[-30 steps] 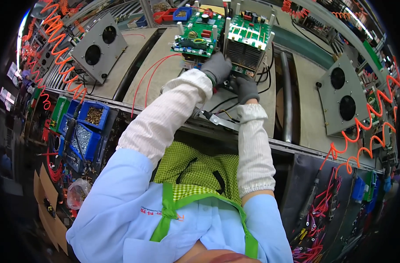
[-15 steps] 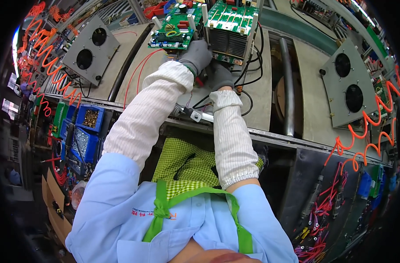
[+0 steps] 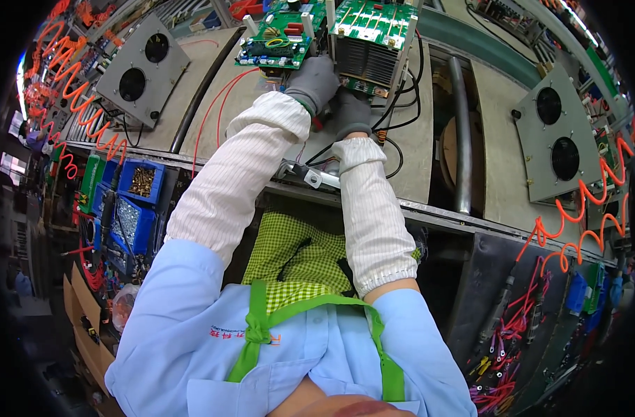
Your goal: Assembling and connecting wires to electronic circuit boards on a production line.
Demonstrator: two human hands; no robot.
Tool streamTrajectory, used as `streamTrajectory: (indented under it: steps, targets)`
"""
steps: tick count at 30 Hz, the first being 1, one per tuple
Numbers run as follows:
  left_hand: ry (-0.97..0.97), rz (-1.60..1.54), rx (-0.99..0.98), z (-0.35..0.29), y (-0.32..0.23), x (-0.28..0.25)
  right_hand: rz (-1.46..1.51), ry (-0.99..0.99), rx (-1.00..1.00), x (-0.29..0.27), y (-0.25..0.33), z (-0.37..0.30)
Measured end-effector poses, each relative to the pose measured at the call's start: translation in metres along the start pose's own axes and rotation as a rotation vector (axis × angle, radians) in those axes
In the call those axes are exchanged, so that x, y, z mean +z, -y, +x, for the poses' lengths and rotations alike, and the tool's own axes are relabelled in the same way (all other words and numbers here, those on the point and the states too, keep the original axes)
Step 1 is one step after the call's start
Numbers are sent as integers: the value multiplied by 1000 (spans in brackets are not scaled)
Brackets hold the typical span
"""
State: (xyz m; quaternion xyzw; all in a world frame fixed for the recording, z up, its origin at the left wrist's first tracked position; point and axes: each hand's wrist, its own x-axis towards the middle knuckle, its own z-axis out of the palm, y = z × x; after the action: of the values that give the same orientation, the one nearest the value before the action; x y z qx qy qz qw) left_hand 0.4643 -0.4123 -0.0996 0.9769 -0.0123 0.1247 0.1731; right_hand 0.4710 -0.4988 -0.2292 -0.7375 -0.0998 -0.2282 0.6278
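Observation:
In front of me stands an electronic unit with a green circuit board point(image 3: 279, 43) on its left. On its right a dark finned heat sink point(image 3: 365, 64) sits below another green circuit board point(image 3: 374, 24). My left hand point(image 3: 313, 82), in a grey glove, reaches into the gap between the two halves. Lower and just to the right, my gloved right hand point(image 3: 350, 115) is close under the heat sink's front. The fingers of both hands are hidden by the unit and the gloves, as is anything they touch. Black cables point(image 3: 416, 83) loop beside the right hand.
A silver metal tool point(image 3: 316, 178) lies at the bench's front edge. Grey panels with two fans stand left point(image 3: 142, 73) and right point(image 3: 557, 132). Blue bins point(image 3: 131, 226) hold small hardware. Orange coiled hoses point(image 3: 575, 233) hang at both sides. Thin red wires point(image 3: 220, 97) trail left of the unit.
Both gloved hands stay at the unit with only slight shifts. The whole view has moved a little; nothing is visibly picked up or let go.

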Motion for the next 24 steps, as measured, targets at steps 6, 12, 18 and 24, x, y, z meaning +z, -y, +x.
streamTrajectory:
  steps: [6, 12, 18, 24]
  targets:
    - [54, 54, -17, 1, 3, 1, -577, 123, -166, -11, 2, 1]
    - [19, 8, -18, -2, 1, 0, -280, 48, -47, -8, 12, 4]
    - [21, 27, 1, 2, 4, 3, -637, 153, -180, -26, 46, -6]
    - [186, 81, 106, -4, 1, -19, 28, 46, 238, -25, 63, -1]
